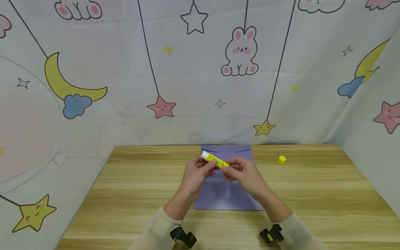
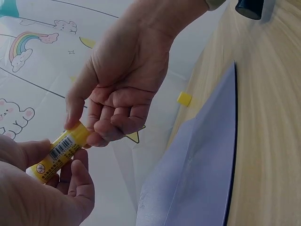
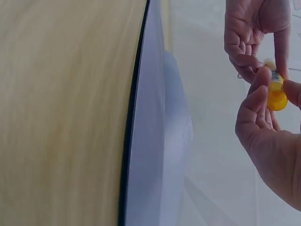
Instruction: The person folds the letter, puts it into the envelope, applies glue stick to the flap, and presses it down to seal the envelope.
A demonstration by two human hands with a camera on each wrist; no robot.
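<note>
A yellow glue stick (image 1: 217, 161) is held up in front of the body, tilted, its white end pointing up and left in the head view. My left hand (image 1: 195, 175) grips its barrel between thumb and fingers. At the lower yellow end, my right hand (image 1: 247, 175) pinches the base between thumb and fingertips. The left wrist view shows a barcode on the barrel (image 2: 61, 148), and the right wrist view shows the round yellow base (image 3: 277, 100). Below both hands lies a purple envelope (image 1: 228, 194) on the table, partly hidden by them.
A small yellow cap (image 1: 282, 160) stands on the wooden table (image 1: 140, 194), right of the envelope near the back edge. Behind the table hangs a white cloth (image 1: 193, 76) printed with stars, moons and bunnies, which also covers both sides.
</note>
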